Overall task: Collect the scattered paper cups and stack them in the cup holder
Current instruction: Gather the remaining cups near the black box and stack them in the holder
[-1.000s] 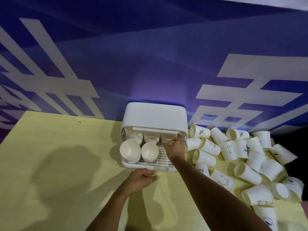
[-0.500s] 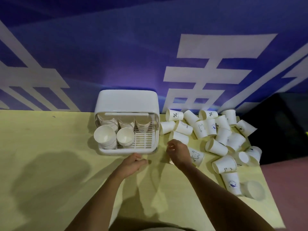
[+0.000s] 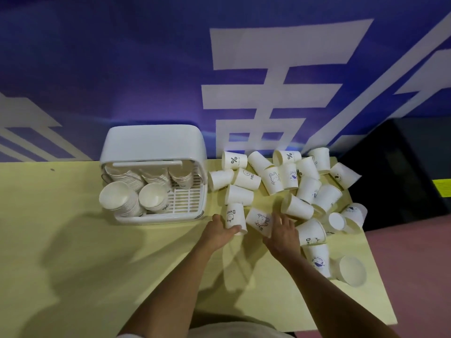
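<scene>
Head view, pick-up step: the left hand [image 3: 219, 231] curls its fingers round a lying white lettered paper cup [image 3: 233, 215]; the right hand [image 3: 283, 236], fingers spread and empty, reaches a white bear-printed paper cup [image 3: 259, 220] at 3 o'clock of the first. Next (my guess), both need nesting onto stacks at 10 o'clock, in the white slatted plastic cup holder [image 3: 158, 218]

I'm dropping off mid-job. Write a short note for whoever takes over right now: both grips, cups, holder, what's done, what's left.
Left grip: holds the lettered cup, just right of the cup holder.
Right grip: open, fingers straight, at the cartoon cup; I cannot tell if it touches.
Done: five stacks sit in the holder, three at the back and two in front. The front right slot is bare.
Left: a big heap of loose cups lies on the table to the holder's right, all yet to be stacked.
</scene>
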The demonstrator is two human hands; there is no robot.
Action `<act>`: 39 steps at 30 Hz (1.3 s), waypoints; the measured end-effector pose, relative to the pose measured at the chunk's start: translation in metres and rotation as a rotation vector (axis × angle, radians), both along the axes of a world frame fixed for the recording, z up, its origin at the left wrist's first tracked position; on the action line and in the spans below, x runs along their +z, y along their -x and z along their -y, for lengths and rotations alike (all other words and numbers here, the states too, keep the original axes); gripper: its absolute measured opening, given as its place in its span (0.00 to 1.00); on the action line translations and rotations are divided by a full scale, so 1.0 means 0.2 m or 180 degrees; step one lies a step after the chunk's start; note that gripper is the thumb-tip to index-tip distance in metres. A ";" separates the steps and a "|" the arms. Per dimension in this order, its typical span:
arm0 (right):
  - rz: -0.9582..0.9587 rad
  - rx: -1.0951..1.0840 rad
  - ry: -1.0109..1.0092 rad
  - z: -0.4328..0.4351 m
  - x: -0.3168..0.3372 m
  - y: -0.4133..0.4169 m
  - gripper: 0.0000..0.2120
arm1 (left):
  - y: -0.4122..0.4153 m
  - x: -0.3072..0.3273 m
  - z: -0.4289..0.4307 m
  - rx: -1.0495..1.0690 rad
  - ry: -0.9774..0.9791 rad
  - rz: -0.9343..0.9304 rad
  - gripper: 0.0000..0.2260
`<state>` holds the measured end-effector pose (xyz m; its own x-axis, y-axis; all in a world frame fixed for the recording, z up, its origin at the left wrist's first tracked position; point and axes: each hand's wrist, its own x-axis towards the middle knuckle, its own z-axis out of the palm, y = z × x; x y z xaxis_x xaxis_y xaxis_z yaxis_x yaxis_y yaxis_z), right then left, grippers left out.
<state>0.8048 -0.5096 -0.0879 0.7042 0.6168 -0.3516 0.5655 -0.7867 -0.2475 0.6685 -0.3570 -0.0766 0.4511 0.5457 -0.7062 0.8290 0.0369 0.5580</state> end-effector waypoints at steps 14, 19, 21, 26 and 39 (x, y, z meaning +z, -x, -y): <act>-0.0247 -0.0552 -0.0665 -0.05 0.09 0.06 0.37 | 0.04 0.06 -0.03 0.0176 0.0104 0.0240 0.27; -0.0261 -0.0595 -0.1149 -0.14 0.19 0.20 0.34 | 0.22 0.14 -0.14 0.0561 0.0090 0.0437 0.35; -0.0328 -0.0580 -0.1285 -0.20 0.23 0.24 0.34 | 0.29 0.17 -0.19 0.0694 0.0002 0.0524 0.34; -0.0171 -0.0110 -0.1697 -0.38 0.34 0.32 0.35 | 0.45 0.22 -0.29 0.1022 -0.0141 0.0699 0.35; 0.0109 0.0414 -0.1427 -0.59 0.40 0.42 0.34 | 0.56 0.23 -0.41 0.1549 -0.0868 0.0850 0.29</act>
<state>0.7201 -0.3907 -0.0084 0.6175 0.7865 -0.0081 0.6662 -0.5284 -0.5262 0.5555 -0.2758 -0.0314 0.2469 0.8783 -0.4094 0.5834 0.2026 0.7865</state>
